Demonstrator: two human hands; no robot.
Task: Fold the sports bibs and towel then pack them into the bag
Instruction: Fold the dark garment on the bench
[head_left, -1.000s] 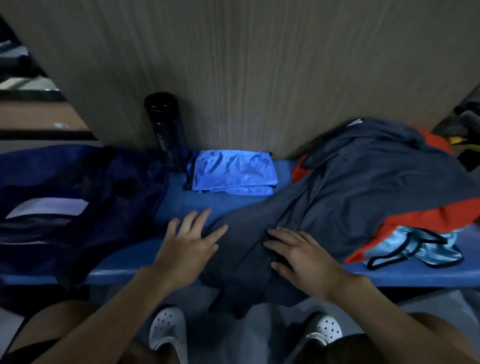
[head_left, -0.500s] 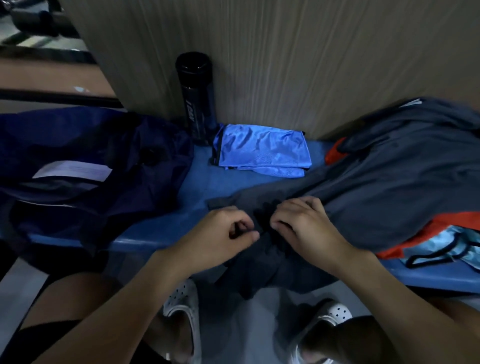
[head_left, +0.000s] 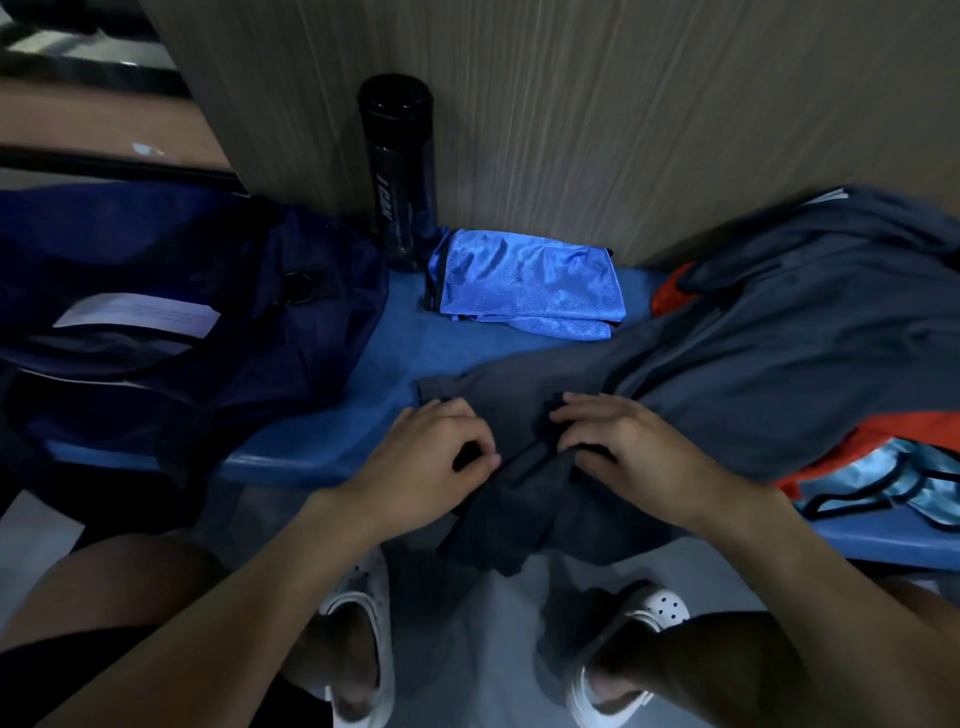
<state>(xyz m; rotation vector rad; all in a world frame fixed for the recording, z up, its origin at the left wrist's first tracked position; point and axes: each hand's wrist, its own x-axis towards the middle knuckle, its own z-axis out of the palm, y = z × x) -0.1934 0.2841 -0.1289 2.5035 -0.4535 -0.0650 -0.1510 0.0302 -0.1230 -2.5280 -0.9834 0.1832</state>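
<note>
right of the bottle (head_left: 397, 171): grey towel (head_left: 779, 353) runs off the picture's edge | under that towel: orange bib (head_left: 904, 428) mostly covered | left of the bottle: bag (head_left: 291, 374) cut off, white label (head_left: 137, 314) unreadable | bottle's print: too small to read

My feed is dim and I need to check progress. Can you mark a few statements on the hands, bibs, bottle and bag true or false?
1. The left hand and right hand both grip the grey towel. True.
2. The folded blue bib is inside the bag. False: it lies on the bench, outside the bag.
3. The black bottle lies on its side. False: it stands upright by the wall.
4. An orange bib lies partly under the grey towel. True.
</note>
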